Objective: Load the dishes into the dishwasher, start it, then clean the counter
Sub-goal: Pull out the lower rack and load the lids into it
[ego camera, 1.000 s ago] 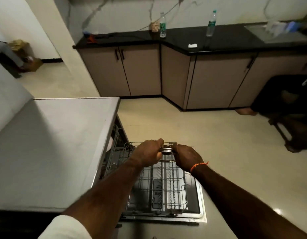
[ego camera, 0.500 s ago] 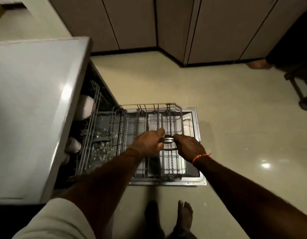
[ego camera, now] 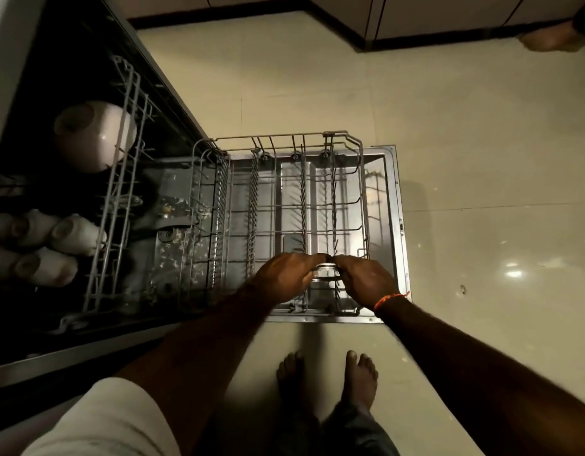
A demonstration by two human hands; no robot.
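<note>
**Steel bowl held over the lower rack**

Steel bowl, small and shiny, sits between both hands above the near right part of the pulled-out lower rack. Left hand curls its fingers round the bowl's left side; right hand grips the right side. Farther left, white cups and a white bowl sit in the upper rack. An orange thread circles the right wrist.

Home kitchen, seen from above.
Shown by open dishwasher w/ pulled-out wire rack, white cups racked inside, base cabinets, tiled floor.
</note>
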